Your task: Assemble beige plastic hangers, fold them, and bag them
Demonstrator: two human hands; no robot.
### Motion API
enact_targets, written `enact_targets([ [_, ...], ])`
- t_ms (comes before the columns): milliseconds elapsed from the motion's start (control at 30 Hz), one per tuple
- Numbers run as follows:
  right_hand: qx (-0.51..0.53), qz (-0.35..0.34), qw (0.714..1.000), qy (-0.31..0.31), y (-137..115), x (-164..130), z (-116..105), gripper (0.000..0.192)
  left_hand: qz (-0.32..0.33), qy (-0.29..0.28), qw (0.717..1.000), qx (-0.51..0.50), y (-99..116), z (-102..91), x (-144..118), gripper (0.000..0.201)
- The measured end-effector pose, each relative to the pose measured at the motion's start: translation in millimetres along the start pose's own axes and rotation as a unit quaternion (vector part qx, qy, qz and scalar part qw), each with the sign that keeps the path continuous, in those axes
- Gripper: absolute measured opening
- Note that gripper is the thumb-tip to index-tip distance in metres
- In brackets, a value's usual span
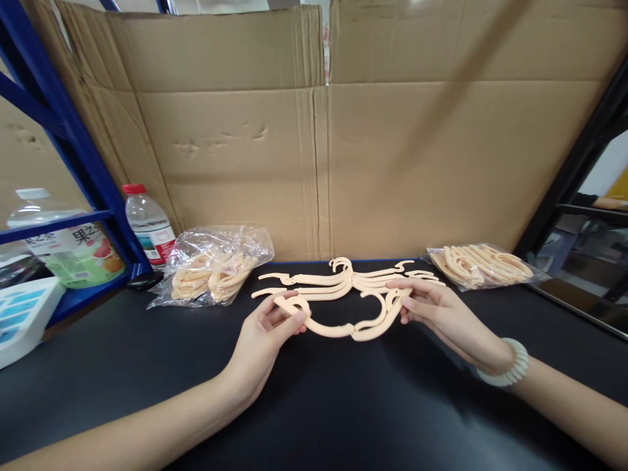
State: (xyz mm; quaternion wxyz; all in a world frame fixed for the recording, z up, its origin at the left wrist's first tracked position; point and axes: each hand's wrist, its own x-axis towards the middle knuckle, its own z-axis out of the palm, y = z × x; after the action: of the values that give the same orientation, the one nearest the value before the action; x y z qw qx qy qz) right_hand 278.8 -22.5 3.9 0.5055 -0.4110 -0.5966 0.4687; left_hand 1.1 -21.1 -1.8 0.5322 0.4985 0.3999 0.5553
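Observation:
Between my two hands is a cream plastic folding clothes hanger (330, 331), held above the black table. My left hand (267, 333) pinches its left end between thumb and fingers. At its right end my right hand (441, 317), with a pale beaded bracelet (510, 364) on the wrist, grips the other tip. The hanger's hook (377, 307) lies folded over toward the right arm, and its two arms meet at a joint in the middle. Just behind it, several matching hangers (324, 281) lie spread out in a stack on the table.
A clear bag of cream hangers (216, 275) sits at the left, another bag (481, 265) at the right. Near the blue frame (73, 150) stands a red-capped bottle (150, 226). Cardboard (235, 150) walls the back of the black table (314, 405). A white tray (29, 314) is far left.

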Motion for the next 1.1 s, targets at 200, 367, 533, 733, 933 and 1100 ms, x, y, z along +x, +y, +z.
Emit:
enact_targets([
  [200, 0.071, 0.038, 0.997, 0.003, 1, -10, 31, 0.03, -0.024, -0.102, 0.991, 0.079, -1, 7.4, -1, 0.027],
  [367, -0.007, -0.002, 0.998, -0.066, -4, -16, 44, 0.021, -0.027, -0.122, 0.987, 0.101, -1, 10.9, -3, 0.028],
  [533, -0.036, 0.008, 0.987, -0.159, -3, -20, 45, 0.019, -0.023, -0.118, 0.989, 0.082, -3, 16.3, -8, 0.034],
  [733, -0.032, 0.017, 0.969, -0.243, -10, -23, 44, 0.033, -0.022, -0.096, 0.993, 0.066, -2, 17.8, -11, 0.031],
  [933, -0.043, 0.015, 0.967, -0.251, -12, -23, 42, 0.041, -0.002, -0.096, 0.995, 0.032, -3, 16.0, -8, 0.039],
  [1100, -0.015, 0.006, 0.968, -0.25, -9, -24, 41, 0.043, 0.041, -0.133, 0.989, 0.059, -5, 13.6, -9, 0.02],
])
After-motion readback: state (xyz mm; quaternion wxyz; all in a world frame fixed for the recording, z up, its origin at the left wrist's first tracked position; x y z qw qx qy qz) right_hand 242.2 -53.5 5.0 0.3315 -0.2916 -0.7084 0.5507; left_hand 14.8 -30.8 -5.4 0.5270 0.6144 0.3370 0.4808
